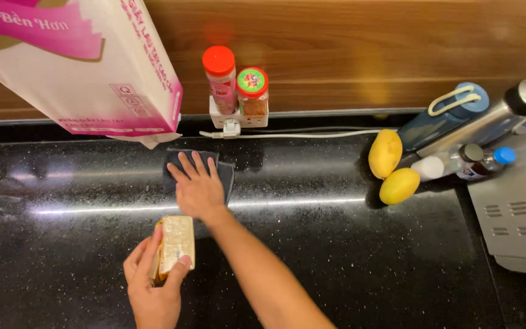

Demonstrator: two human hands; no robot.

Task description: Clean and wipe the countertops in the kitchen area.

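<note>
A black countertop [360, 268] fills the view, with a pink-and-white bag [86, 67] hung at the far left and a metal appliance [518, 207] at the right. Two yellow mangoes [391, 167] are seen beside bottles. A dark cloth [199, 167] is pressed flat under the right hand [197, 189], fingers spread apart. A yellow sponge [176, 244] is clamped in the left hand [153, 286], just near of the cloth.
</note>
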